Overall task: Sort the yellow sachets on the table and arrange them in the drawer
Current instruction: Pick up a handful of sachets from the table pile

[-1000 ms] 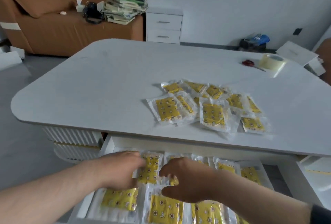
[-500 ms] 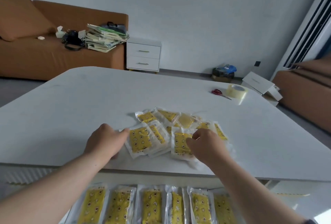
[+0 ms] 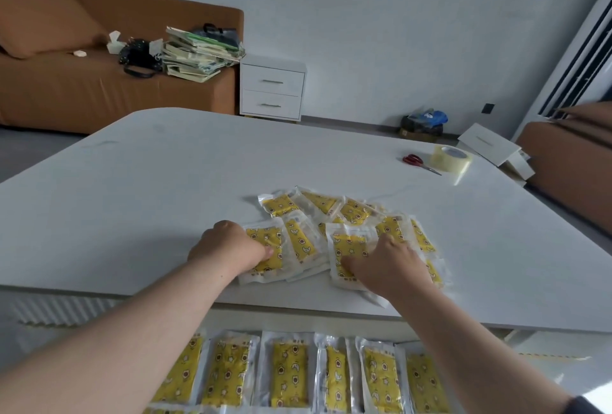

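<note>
Sachets [image 3: 351, 211], glossy clear plastic around yellow patterned rectangles, are lying in a loose overlapping pile on the smooth white table [image 3: 165, 181]. Another row [image 3: 289, 370] is lying flat in the drawer [image 3: 493, 344] below. Left hand [image 3: 228, 248], knuckles up, is gripping the left sachet [image 3: 265, 238]. Right hand [image 3: 387, 268] is pinching the front sachet [image 3: 349, 244].

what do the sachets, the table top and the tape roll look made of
Sachets: clear glossy plastic film, going by its glare and crinkles. Table top: smooth matte white, perhaps laminate or painted board. Tape roll: translucent yellowish plastic tape, light passing through.
</note>
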The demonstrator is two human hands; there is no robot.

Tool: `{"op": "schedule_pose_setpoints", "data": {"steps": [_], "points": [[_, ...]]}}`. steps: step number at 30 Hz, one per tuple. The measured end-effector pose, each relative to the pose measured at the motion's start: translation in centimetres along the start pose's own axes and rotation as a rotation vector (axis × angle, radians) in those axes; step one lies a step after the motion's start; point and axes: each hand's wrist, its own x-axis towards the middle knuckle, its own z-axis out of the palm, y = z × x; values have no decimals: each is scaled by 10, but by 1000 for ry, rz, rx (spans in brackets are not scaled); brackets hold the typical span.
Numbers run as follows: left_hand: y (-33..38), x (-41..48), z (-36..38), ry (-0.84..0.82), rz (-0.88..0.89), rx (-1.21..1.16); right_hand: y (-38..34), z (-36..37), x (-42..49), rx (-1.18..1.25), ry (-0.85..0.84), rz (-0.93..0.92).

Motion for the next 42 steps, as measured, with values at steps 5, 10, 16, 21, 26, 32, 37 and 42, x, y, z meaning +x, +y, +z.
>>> {"op": "schedule_pose_setpoints", "data": {"steps": [5, 10, 16, 21, 26, 32, 37, 42], "points": [[3, 3, -2, -45, -10, -137, 1, 0, 3, 68, -4, 66], [2, 5, -5, -75, -35, -280, 4, -1, 10, 251, -7, 127], [1, 5, -4, -151, 8, -375, 7, -3, 11, 436, -3, 140], [-1, 10, -6, -206, -5, -460, 15, -6, 15, 738, 12, 155], [-5, 8, -14, -276, -33, -559, 25, -14, 21, 1099, 64, 181], [-6, 5, -23, -332, -72, -713, 36, -26, 24, 1377, 130, 203], [11, 10, -22, -366, -114, -884, 46, -33, 27, 1411, 137, 194], [40, 17, 9, -179, -74, -885, 59, -36, 27, 1402, 132, 193]]}}
